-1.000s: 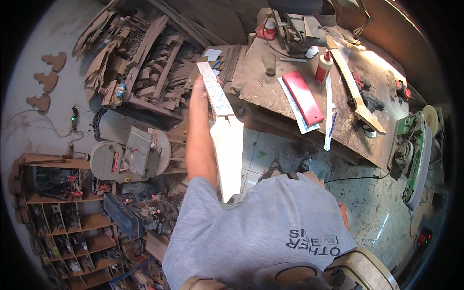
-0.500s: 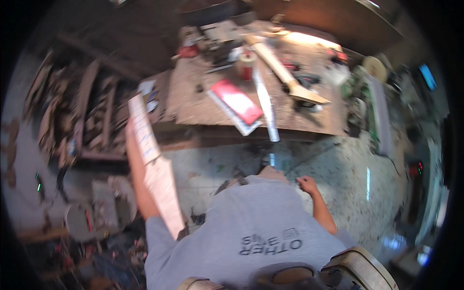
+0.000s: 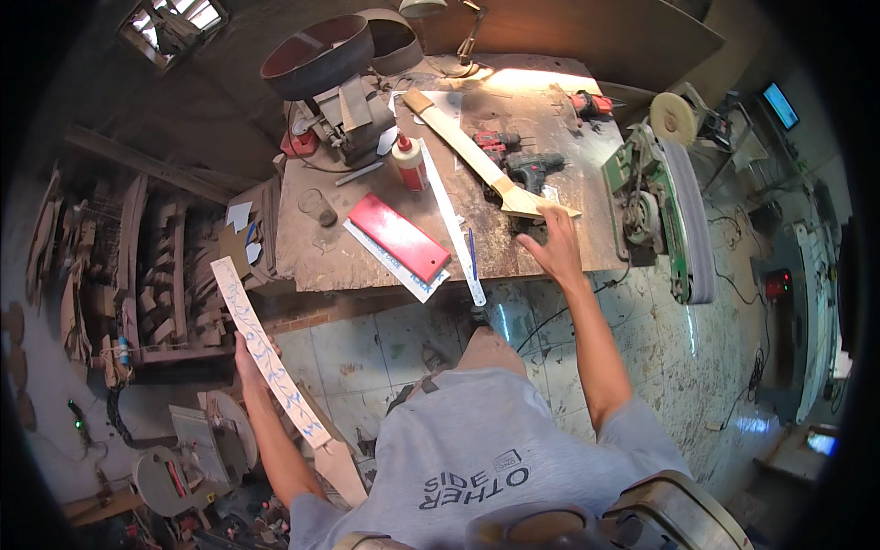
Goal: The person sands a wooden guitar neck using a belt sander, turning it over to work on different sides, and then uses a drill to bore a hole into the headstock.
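My left hand (image 3: 247, 357) is closed on a long wooden piece shaped like a guitar neck (image 3: 273, 362). This piece tilts down toward my left side, with blue pen marks along its face and a wider lower end. My right hand (image 3: 556, 247) reaches over the workbench's front edge, thumb spread from the fingers. Its fingertips are at the wide, angled end of a second neck-shaped wooden piece (image 3: 472, 154), lying diagonally on the bench. Whether they press on it I cannot tell.
On the workbench (image 3: 316, 261) are a red block (image 3: 399, 236), a white ruler (image 3: 449, 215), a glue bottle (image 3: 409, 163), a black drill (image 3: 534, 169) and a red drill (image 3: 495, 141). A green belt sander (image 3: 655, 206) stands right; wood scraps (image 3: 160, 266) fill a rack left.
My right hand has risen from beside my body to the wooden piece on the bench. My left hand has lowered its wooden piece, whose blue-marked face now shows more fully.
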Action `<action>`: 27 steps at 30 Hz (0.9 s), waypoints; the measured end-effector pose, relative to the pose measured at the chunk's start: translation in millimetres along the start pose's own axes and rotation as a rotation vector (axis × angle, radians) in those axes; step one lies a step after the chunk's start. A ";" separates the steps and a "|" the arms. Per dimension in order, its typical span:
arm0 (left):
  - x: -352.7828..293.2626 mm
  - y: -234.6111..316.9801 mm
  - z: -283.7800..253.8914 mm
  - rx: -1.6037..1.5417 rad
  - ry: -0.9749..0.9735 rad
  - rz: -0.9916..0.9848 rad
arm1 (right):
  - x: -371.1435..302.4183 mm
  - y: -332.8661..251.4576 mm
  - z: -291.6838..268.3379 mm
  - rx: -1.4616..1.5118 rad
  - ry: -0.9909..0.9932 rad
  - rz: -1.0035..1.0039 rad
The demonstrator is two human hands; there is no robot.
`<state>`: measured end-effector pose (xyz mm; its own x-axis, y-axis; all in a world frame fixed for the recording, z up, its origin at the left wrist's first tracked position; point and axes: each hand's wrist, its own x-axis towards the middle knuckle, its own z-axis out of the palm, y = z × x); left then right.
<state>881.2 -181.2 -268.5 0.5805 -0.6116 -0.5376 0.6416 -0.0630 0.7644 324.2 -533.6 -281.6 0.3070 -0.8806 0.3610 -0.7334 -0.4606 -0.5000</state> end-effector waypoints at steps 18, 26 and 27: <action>-136.5 -138.2 69.7 -0.036 0.254 -0.148 | 37.4 -38.0 143.6 -0.164 -0.608 -0.088; -108.7 -121.3 31.3 0.009 0.173 -0.180 | 26.6 -57.9 203.2 -0.110 -0.608 -0.026; -107.8 -119.3 21.7 0.030 0.178 -0.181 | 31.4 -66.3 210.3 -0.115 -0.593 -0.023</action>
<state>731.2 -124.9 -294.0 0.5381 -0.4398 -0.7190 0.7296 -0.1841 0.6586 510.0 -554.1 -402.6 0.5853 -0.7976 -0.1459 -0.7730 -0.4947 -0.3972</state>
